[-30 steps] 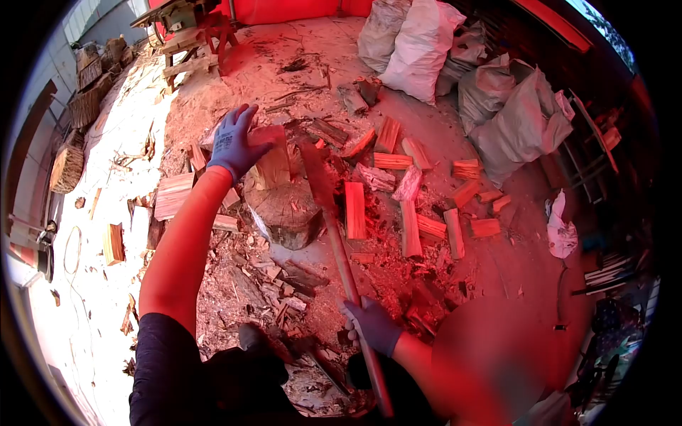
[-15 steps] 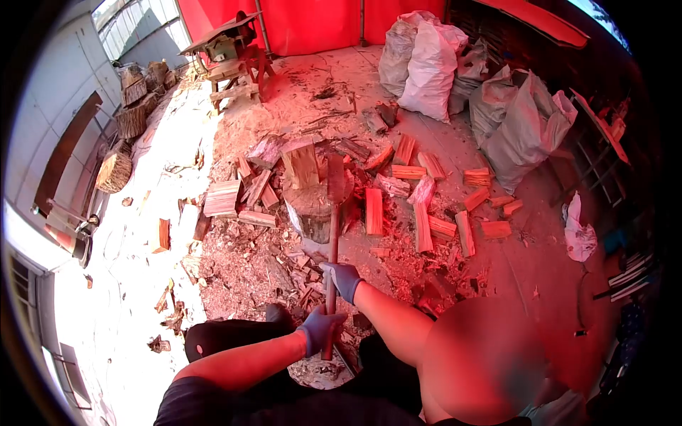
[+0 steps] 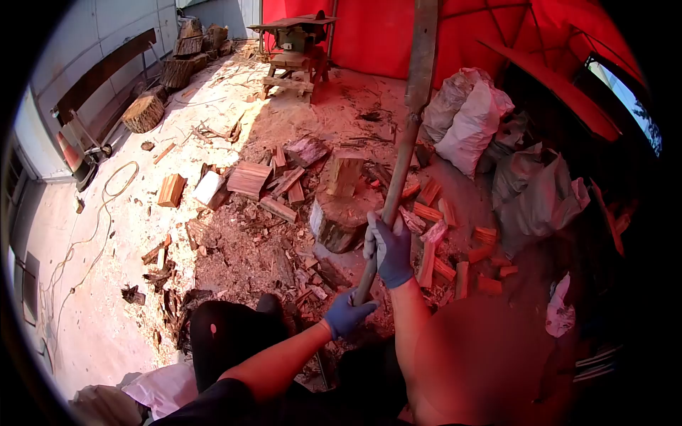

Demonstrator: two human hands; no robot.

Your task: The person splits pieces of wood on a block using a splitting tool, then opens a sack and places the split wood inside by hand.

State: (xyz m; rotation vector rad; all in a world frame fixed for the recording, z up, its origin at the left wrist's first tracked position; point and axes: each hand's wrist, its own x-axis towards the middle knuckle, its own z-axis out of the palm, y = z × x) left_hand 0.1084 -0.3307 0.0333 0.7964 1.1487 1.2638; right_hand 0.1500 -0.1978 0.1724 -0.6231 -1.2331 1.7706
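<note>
- Axe (image 3: 403, 160), seemingly; top cut off; raised, slanting up right of stump (image 3: 344, 221).
- Left hand (image 3: 349, 316): gloved, gripping axe low.
- Right hand (image 3: 391, 248): gloved, gripping higher.
- Block (image 3: 344, 176): on stump.

1. Across the back, here's a bright red sheet wall (image 3: 369, 46), glowing, with dark poles against it.
2. Over on the left, a pale panelled wall (image 3: 89, 39) runs back, a long dark board (image 3: 106, 73) slanting along it.
3. Down below, strong sunlight hits the left of the pale floor (image 3: 78, 341), while red-tinted shade covers the right!
4. Towards the back stands a flat-topped machine (image 3: 293, 39) on a wooden stand (image 3: 288, 84).
5. And upper right, daylight shows through an opening (image 3: 621, 89).
</note>
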